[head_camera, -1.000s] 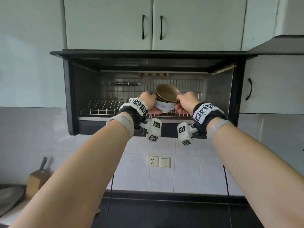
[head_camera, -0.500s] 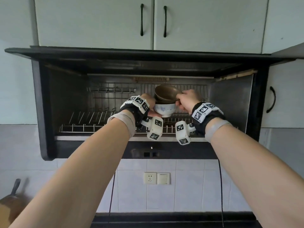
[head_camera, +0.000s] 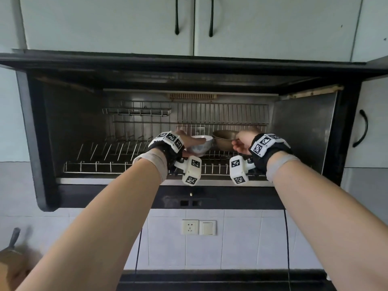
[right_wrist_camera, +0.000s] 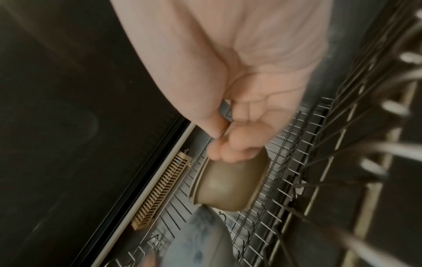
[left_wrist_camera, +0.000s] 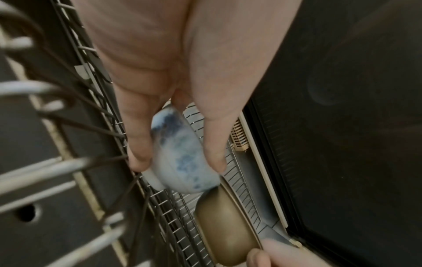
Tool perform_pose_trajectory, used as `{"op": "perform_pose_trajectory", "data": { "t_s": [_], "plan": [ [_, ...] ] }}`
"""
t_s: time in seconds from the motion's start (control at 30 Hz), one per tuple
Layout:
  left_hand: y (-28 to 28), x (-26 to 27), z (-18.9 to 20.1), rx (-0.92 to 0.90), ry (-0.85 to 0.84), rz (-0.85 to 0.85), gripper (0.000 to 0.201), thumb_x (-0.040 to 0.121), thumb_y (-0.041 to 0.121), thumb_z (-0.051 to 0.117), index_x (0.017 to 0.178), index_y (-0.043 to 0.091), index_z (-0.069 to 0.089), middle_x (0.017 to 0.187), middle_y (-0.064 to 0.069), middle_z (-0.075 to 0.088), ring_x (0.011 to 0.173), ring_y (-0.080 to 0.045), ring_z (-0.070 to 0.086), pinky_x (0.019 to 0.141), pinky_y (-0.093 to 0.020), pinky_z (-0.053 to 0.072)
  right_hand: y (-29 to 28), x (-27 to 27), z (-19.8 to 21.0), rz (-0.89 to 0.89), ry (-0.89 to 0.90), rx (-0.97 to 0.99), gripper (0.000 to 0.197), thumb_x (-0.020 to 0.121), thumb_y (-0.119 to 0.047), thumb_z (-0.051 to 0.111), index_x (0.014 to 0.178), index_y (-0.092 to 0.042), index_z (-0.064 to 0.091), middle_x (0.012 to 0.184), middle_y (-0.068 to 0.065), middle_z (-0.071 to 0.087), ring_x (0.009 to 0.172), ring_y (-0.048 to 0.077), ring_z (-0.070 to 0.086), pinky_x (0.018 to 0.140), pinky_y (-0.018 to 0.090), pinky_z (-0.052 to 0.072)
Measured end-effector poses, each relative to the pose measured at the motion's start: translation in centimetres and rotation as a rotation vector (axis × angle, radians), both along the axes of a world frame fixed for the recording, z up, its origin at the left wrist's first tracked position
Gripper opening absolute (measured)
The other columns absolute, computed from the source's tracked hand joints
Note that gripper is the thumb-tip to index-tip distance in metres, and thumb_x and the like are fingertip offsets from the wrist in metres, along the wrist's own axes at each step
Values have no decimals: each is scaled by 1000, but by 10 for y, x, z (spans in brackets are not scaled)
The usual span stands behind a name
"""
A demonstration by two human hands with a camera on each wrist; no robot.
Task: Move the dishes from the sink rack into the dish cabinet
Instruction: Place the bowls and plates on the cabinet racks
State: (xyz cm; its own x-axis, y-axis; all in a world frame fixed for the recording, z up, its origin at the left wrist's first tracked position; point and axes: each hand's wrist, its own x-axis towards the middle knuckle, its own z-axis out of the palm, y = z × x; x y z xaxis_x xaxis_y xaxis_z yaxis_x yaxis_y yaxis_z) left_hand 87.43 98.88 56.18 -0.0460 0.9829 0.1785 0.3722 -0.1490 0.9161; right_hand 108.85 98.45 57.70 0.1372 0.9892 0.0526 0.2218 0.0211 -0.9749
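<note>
The dish cabinet (head_camera: 304, 131) hangs open with a wire rack (head_camera: 117, 148) inside. My left hand (head_camera: 189, 143) grips a white bowl with blue markings (head_camera: 200, 147), thumb on the rim and fingers under the base (left_wrist_camera: 180, 155). To its right, my right hand (head_camera: 241, 141) pinches the rim of two stacked brown bowls (head_camera: 224, 139), which sit low over the rack wires (right_wrist_camera: 230, 182). The white bowl (right_wrist_camera: 198, 240) and the brown bowls (left_wrist_camera: 226, 229) stand side by side, almost touching.
White cupboard doors with black handles (head_camera: 177, 15) sit above the cabinet, and another door (head_camera: 363, 131) is to the right. A small upper wire shelf (head_camera: 136, 111) hangs at the back left. A wall socket (head_camera: 190, 227) lies below. A knife block (head_camera: 10, 255) stands lower left.
The brown bowls were stacked in the white bowl, held by both hands together. Now my right hand has lifted them off to the right, and both hands are deeper inside the cabinet.
</note>
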Motion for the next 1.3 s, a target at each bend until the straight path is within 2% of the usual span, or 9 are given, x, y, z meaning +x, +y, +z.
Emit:
{"op": "perform_pose_trajectory", "data": {
  "t_s": [0.13,0.27,0.37,0.43,0.57,0.63,0.77,1.03,1.3],
  "plan": [
    [3,-1,7,-99,245,30,41,84,35,80,107,6,63,93,-10,77,62,-15,68,49,-26,53,9,3,-2,16,58,-39,13,106,-11,39,108,-5,50,71,8,58,57,18,55,31,17,46],
    [12,3,6,-64,369,25,54,89,34,74,127,-1,58,119,-18,71,83,-26,73,72,-35,62,16,11,-6,11,112,-42,15,105,-8,40,116,-3,49,77,13,62,62,23,59,34,20,50],
    [11,3,3,-4,356,68,44,98,26,62,135,3,55,128,-21,64,97,-27,70,77,-33,61,15,11,-10,41,75,-79,29,105,-8,43,133,-3,49,108,19,70,66,24,61,34,21,49],
    [13,0,2,49,434,54,40,100,22,57,137,6,56,124,-16,64,109,-30,67,92,-36,59,15,11,-12,57,39,-77,34,104,-13,47,137,-4,48,120,19,67,68,23,62,32,19,48],
    [18,8,2,47,584,46,41,98,18,60,137,7,56,94,-4,61,94,-24,64,77,-32,62,18,12,-15,18,-17,-75,37,101,-21,55,135,-5,52,118,15,69,67,23,66,34,18,47],
    [15,14,5,37,580,110,40,98,18,60,135,4,57,101,-6,64,100,-26,67,85,-35,62,16,11,-16,2,-34,-68,35,100,-21,56,132,-7,54,110,12,70,68,21,66,39,21,50],
    [-13,12,10,121,526,143,32,104,16,51,132,2,58,127,-14,67,118,-30,65,102,-36,52,3,7,-11,-56,-48,47,24,98,-19,58,117,-5,61,87,6,66,60,16,61,34,18,42],
    [-73,23,-4,263,-237,136,25,99,11,59,120,1,68,98,-10,74,78,-21,69,84,-40,62,-79,-21,-22,77,8,336,16,95,-15,62,104,-4,70,74,2,72,44,8,58,39,20,39],
    [-160,22,-108,415,-399,173,20,94,2,55,108,9,67,93,-10,72,56,-13,64,53,-26,57,-158,-45,-125,226,72,448,18,95,-20,63,103,-9,74,80,3,75,54,13,63,44,18,42]
  ]
}}
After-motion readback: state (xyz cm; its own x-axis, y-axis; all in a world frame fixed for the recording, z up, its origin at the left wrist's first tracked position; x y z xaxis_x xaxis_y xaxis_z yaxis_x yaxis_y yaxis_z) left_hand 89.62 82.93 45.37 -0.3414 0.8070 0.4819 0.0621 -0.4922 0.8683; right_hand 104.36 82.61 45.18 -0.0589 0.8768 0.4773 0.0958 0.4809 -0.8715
